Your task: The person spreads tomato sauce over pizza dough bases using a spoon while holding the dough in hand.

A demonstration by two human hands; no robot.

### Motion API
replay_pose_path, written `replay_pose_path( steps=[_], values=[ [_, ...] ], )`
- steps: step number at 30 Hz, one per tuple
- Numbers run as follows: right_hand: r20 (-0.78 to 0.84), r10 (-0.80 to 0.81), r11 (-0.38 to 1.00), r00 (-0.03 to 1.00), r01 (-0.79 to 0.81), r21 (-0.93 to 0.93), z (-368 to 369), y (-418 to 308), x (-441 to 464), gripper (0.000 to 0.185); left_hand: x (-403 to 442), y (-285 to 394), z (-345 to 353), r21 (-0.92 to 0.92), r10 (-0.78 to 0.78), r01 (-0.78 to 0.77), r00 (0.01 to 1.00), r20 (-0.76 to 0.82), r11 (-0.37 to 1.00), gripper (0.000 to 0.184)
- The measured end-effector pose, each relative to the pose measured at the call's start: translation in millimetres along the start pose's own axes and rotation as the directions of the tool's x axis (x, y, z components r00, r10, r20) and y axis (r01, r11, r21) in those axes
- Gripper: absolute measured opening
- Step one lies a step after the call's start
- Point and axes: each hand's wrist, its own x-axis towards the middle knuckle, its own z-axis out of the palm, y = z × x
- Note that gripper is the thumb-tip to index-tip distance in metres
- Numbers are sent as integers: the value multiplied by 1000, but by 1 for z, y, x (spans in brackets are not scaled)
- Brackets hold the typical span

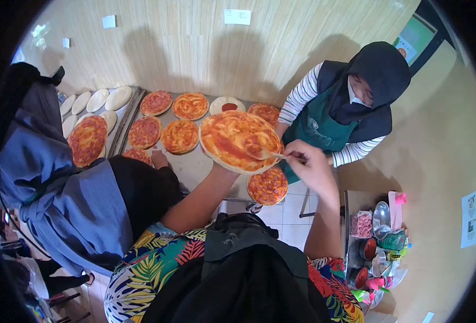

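A round pizza base [232,129] spread with red-orange sauce is held up in front of me. My left hand [228,171] supports it from below, and most of its fingers are hidden under the dough. In my right hand [307,161] is a pale spoon [273,155], pinched by the handle, with its bowl in the sauce near the base's right side. Just below the base, a topped pizza [267,185] lies at the table's near edge. Left of the base sits another sauced pizza base [180,135] on the table.
Several more sauced bases and plain dough rounds [98,100] cover the metal table [187,164]. A co-worker in a green apron [316,129] stands at the right; another person [76,204] leans in at the left. A side table holds sauce bowls [368,248] and a tub of pink chopped topping [362,224].
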Motion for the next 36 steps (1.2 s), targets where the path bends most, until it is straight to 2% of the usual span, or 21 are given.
replay_pose_path(
  steps=[1,2,5,6,9,10,12,15,18,19,20,21,22,23,25,26,29,30,31,33,36],
  values=[
    [-12,64,997,998,-63,39,0,12,4,12,1,2,-6,2,9,-9,999,-33,1000,58],
    [-57,-26,999,998,28,28,2,22,6,12,-3,-1,14,21,20,-19,998,-62,1000,57],
    [-12,-28,997,1000,28,70,22,-2,20,13,-8,-1,19,77,33,-22,988,-149,997,57],
    [38,17,999,999,-19,50,27,-13,21,13,-6,1,25,-119,-54,47,997,-53,992,56],
    [39,-98,991,994,94,97,22,-20,8,9,-10,2,18,-86,-1,2,1000,13,996,56],
    [66,-21,991,998,12,137,16,-6,1,8,-14,2,17,-83,8,-7,1000,7,997,56],
    [55,-8,996,998,3,90,4,5,-1,8,-17,3,16,-42,56,-64,986,-158,997,57],
    [-43,-55,997,998,57,48,11,-4,-1,7,-18,1,11,-65,72,-84,982,-172,994,59],
    [-14,-57,998,998,58,12,21,-30,3,10,-18,2,7,-105,29,-38,996,-84,994,63],
    [-21,-136,991,990,137,13,23,-32,1,11,-19,0,7,-120,2,-12,997,-83,993,63],
    [-24,-217,976,976,217,13,21,-30,-2,13,-20,1,13,-101,-15,6,995,-97,995,64],
    [-34,-199,980,979,199,4,16,-22,-8,13,-20,1,16,-79,-28,19,993,-115,997,66],
    [-72,-195,981,978,196,-2,12,-11,-12,13,-19,1,16,57,37,-23,968,-247,998,69],
    [-101,-192,981,976,192,-6,14,-2,-7,13,-12,5,4,47,30,-19,967,-255,999,69],
    [-26,-133,990,991,132,-41,-1,-9,-8,10,-10,7,-10,61,46,-39,992,-122,997,68],
    [-75,-87,995,993,84,-49,2,-10,-8,10,-12,3,4,-46,64,-70,991,-118,996,64],
    [-127,-56,998,990,58,15,15,-26,-11,9,-16,5,1,-4,97,-100,971,-218,995,59],
    [-109,-132,991,985,133,-3,17,-29,-15,9,-17,-4,11,363,222,-104,928,-300,926,56],
    [-93,-211,978,973,209,-22,18,-31,-19,9,-17,-3,11,363,229,-111,926,-300,925,56],
    [-60,-242,967,968,236,-97,13,-25,-23,11,-16,-1,10,34,149,-146,965,-216,989,57],
    [-150,-140,990,979,139,-17,16,-4,-26,9,-17,-5,11,-138,113,-128,988,-110,982,58]
  ],
)
